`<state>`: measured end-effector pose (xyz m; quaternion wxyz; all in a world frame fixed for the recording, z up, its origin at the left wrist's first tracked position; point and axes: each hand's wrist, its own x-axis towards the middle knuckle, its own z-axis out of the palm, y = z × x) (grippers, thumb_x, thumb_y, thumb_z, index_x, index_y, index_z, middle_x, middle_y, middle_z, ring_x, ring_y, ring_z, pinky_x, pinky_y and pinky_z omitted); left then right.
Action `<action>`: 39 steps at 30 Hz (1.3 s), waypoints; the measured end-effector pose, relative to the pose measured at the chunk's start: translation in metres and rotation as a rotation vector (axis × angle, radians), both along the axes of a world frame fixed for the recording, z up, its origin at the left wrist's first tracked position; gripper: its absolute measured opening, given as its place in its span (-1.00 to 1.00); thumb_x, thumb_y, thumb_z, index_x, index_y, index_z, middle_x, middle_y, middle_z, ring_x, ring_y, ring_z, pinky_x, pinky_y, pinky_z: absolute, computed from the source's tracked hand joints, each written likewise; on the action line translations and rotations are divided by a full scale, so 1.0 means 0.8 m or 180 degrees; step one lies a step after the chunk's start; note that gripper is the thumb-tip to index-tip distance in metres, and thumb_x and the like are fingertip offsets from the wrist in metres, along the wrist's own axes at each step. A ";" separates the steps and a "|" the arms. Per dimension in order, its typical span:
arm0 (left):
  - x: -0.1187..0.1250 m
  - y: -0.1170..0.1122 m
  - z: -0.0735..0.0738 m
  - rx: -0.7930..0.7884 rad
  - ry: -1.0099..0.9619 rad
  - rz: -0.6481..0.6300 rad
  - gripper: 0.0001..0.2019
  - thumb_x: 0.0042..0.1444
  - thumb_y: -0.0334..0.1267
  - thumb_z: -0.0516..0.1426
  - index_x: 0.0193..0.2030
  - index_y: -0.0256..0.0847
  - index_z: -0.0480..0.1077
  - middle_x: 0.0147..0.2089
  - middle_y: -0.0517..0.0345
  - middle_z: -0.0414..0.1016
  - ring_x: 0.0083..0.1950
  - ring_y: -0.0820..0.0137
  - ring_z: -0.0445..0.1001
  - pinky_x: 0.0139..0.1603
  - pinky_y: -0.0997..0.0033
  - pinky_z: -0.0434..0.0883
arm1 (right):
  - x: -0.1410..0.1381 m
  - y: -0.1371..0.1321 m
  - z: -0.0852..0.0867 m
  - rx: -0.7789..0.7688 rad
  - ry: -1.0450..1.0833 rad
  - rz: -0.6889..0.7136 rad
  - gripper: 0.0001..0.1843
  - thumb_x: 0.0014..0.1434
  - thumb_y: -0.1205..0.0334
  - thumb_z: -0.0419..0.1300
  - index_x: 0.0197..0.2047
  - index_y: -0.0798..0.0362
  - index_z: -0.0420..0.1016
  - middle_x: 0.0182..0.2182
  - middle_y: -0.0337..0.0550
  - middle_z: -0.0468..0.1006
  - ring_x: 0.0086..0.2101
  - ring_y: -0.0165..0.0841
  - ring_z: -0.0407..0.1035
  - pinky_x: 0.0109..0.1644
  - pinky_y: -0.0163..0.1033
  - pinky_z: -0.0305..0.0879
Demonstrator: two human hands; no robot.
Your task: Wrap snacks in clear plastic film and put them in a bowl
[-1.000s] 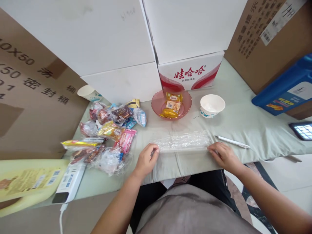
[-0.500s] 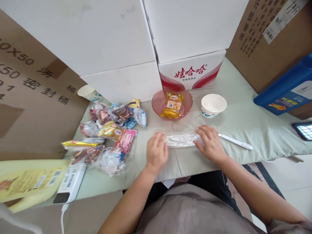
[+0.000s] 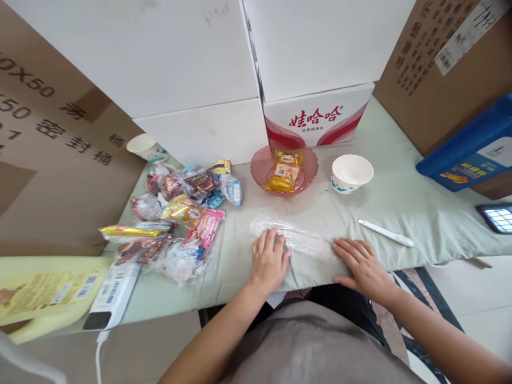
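Note:
A flattened strip of clear plastic wrap [image 3: 306, 239] lies aslant on the cloth-covered table in front of me. My left hand [image 3: 269, 261] rests on its near edge with the fingers laid out and the thumb apart. At the strip's right end, my right hand [image 3: 363, 268] lies flat with its fingers stretched out. Beyond the wrap stands a pink glass bowl [image 3: 258, 173] holding several packaged snacks [image 3: 286, 172]. A white paper bowl [image 3: 352, 173] is to its right. Beside my right hand lies a white utility knife [image 3: 386, 233], touched by neither hand.
Several wrapped snacks [image 3: 186, 208] are heaped at the left, near another paper bowl [image 3: 147, 148]. A white power bank [image 3: 114, 293] with a cable and a yellow jug [image 3: 44, 293] lie at the left edge. White cartons [image 3: 320, 120] line the back. At right are a blue container [image 3: 472, 149] and a phone [image 3: 496, 217].
Both hands have moved toward me, the right one also rightward. The plastic strip has turned aslant, its right end nearer me. My right hand has flattened beside it.

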<state>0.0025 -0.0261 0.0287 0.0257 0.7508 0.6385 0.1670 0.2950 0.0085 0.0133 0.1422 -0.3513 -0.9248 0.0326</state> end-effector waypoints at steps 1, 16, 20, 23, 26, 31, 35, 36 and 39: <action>0.013 -0.004 0.004 -0.0036 -0.0147 -0.0108 -0.67 0.23 -0.19 0.06 0.09 -0.24 0.40 0.17 -0.21 0.35 0.18 -0.03 0.28 0.10 -0.10 0.30 | -0.001 -0.011 0.000 0.0008 0.0086 0.0072 -0.36 0.24 -0.12 0.11 0.28 0.04 0.24 0.11 0.09 0.43 0.06 -0.10 0.31 0.14 0.06 0.17; 0.016 -0.024 -0.008 -0.0843 -0.2875 -0.1538 -0.48 0.27 -0.27 -0.07 0.35 -0.17 -0.05 0.11 -0.14 0.38 0.09 0.21 0.42 0.09 0.09 0.42 | -0.084 0.026 0.073 -0.1097 0.1591 0.0094 -0.80 0.28 0.32 -0.01 -0.06 0.00 0.35 -0.27 -0.12 0.55 -0.29 -0.36 0.47 -0.21 -0.26 0.40; 0.022 -0.014 -0.025 -0.1130 -0.3691 -0.0963 -0.36 0.28 -0.27 -0.06 0.41 -0.08 -0.33 0.12 -0.15 0.28 0.05 0.28 0.44 -0.08 0.19 0.53 | -0.135 0.089 0.029 -0.0795 0.1060 -0.0795 -0.65 0.30 0.26 -0.04 0.12 0.09 0.29 -0.22 -0.04 0.56 -0.26 -0.28 0.48 -0.18 -0.20 0.39; 0.030 -0.009 -0.023 -0.1274 -0.3498 -0.0616 -0.39 0.23 -0.33 0.00 0.37 -0.08 -0.15 0.09 -0.11 0.27 -0.05 0.35 0.46 -0.22 0.32 0.55 | -0.158 0.108 0.006 -0.0561 0.0223 -0.1002 -0.60 0.33 0.24 -0.08 0.17 0.12 0.29 -0.15 0.04 0.53 -0.23 -0.23 0.46 -0.21 -0.20 0.36; 0.033 -0.002 -0.005 -0.0664 -0.2725 -0.0287 -0.62 0.22 -0.34 0.02 0.18 -0.17 0.19 0.05 -0.08 0.31 -0.11 0.36 0.46 -0.24 0.35 0.53 | -0.164 0.106 0.000 -0.0352 -0.0169 -0.0895 -0.59 0.36 0.22 -0.12 0.19 0.12 0.29 -0.13 0.06 0.50 -0.22 -0.23 0.44 -0.24 -0.23 0.31; 0.030 0.045 0.015 0.0331 -0.1181 -0.0521 -0.82 0.24 -0.36 -0.01 -0.10 -0.20 0.37 -0.10 -0.02 0.42 -0.03 0.25 0.42 0.01 0.16 0.43 | -0.164 0.098 0.001 -0.0315 -0.0151 -0.0835 -0.59 0.37 0.24 -0.13 0.20 0.12 0.28 -0.15 0.04 0.48 -0.22 -0.24 0.41 -0.25 -0.24 0.26; 0.026 0.077 -0.002 0.0156 -0.0411 -0.0424 -0.89 0.20 -0.31 0.08 -0.16 -0.20 0.40 -0.06 -0.06 0.42 0.04 0.13 0.37 0.03 0.04 0.36 | -0.151 0.109 0.004 -0.0141 -0.0123 -0.0899 -0.62 0.35 0.18 -0.07 0.13 0.15 0.33 -0.20 0.07 0.47 -0.20 -0.16 0.35 -0.16 -0.14 0.25; 0.025 0.080 -0.007 0.0137 -0.0309 -0.0385 -0.88 0.19 -0.30 0.10 -0.15 -0.20 0.40 -0.04 -0.06 0.41 0.05 0.12 0.35 0.03 0.03 0.35 | -0.144 0.112 0.006 -0.0039 -0.0125 -0.1041 -0.63 0.33 0.17 -0.04 0.09 0.16 0.36 -0.22 0.09 0.46 -0.19 -0.12 0.33 -0.14 -0.09 0.24; 0.022 0.078 -0.016 0.0151 -0.0309 -0.0430 -0.84 0.19 -0.29 0.11 -0.09 -0.19 0.40 0.00 -0.04 0.40 0.06 0.15 0.33 0.05 0.07 0.32 | -0.114 0.113 0.018 0.0292 0.0119 -0.1524 -0.67 0.29 0.17 0.02 0.02 0.17 0.41 -0.17 0.17 0.43 -0.10 -0.01 0.27 -0.06 0.07 0.23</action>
